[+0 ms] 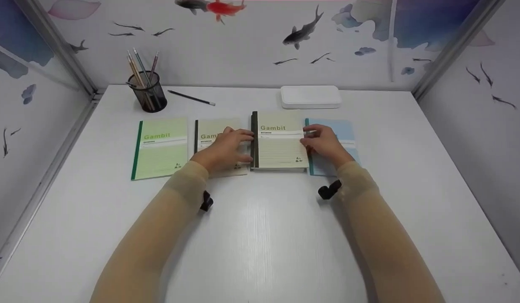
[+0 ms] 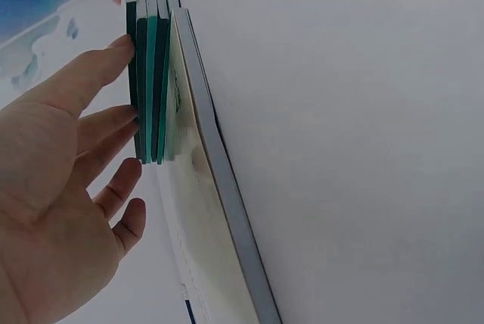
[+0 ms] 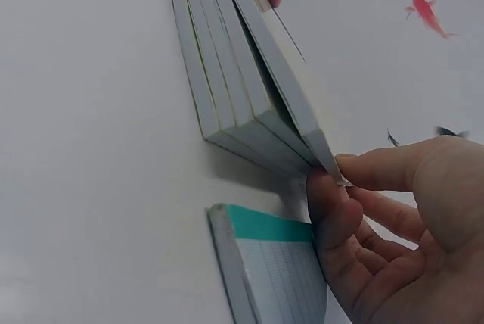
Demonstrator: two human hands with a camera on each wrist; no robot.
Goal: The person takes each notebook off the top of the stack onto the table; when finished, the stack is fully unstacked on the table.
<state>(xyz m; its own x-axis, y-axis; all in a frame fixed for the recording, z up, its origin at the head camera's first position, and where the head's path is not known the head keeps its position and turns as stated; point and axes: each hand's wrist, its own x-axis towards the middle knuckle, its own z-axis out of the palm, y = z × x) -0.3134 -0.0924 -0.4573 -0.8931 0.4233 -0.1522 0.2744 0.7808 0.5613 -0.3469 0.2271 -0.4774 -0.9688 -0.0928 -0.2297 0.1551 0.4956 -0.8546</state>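
Observation:
A stack of several Gambit notebooks (image 1: 278, 143) with dark spines lies mid-table. My left hand (image 1: 242, 145) rests beside it on a beige notebook (image 1: 209, 130), with its straight fingers (image 2: 106, 123) against the stack's spines (image 2: 147, 74). My right hand (image 1: 309, 141) is at the stack's right edge, lying over a blue notebook (image 1: 342, 130). In the right wrist view its thumb and forefinger (image 3: 344, 176) pinch the corner of the top notebook (image 3: 283, 59), which is lifted slightly off the others. The blue notebook's teal spine (image 3: 265, 225) lies just below. A green notebook (image 1: 161, 147) lies farthest left.
A black mesh pen holder (image 1: 148, 93) with pencils stands at the back left, and a black pen (image 1: 191, 98) lies beside it. A white lidded box (image 1: 310, 97) sits behind the stack. Partition walls painted with fish close in the white table (image 1: 264, 235) on three sides.

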